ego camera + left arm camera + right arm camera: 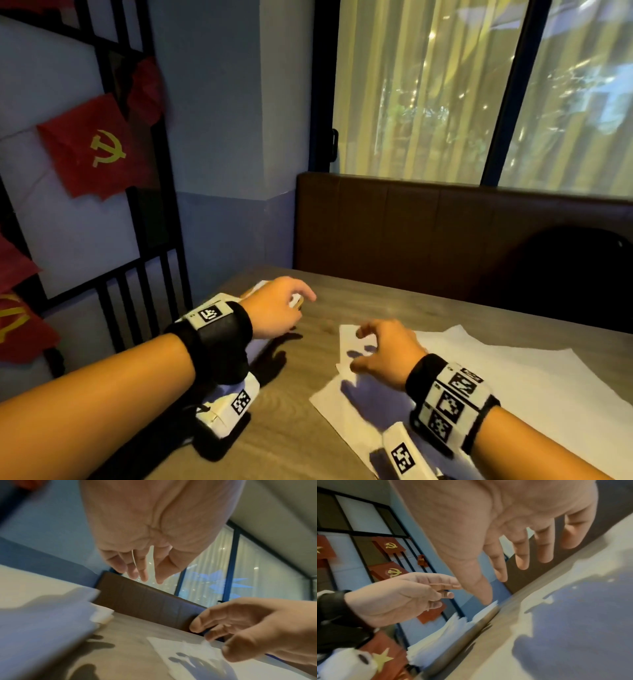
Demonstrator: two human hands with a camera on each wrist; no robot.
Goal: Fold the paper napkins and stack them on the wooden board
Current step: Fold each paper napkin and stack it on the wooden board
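Above the napkins (496, 370), both hands hover loosely curled.

Head view: I look from above and behind both forearms, forward and down across the table (394, 308), toward the brown bench back (428, 233) and window (445, 89).
Left wrist view: I sit low under the left hand (154, 527), very near, facing along its fingers toward bench and window.
Right wrist view: I sit under the right hand (496, 520), facing left toward the flags (390, 546).
Shared: both wrist views catch the opposite hand; all three show the tabletop.
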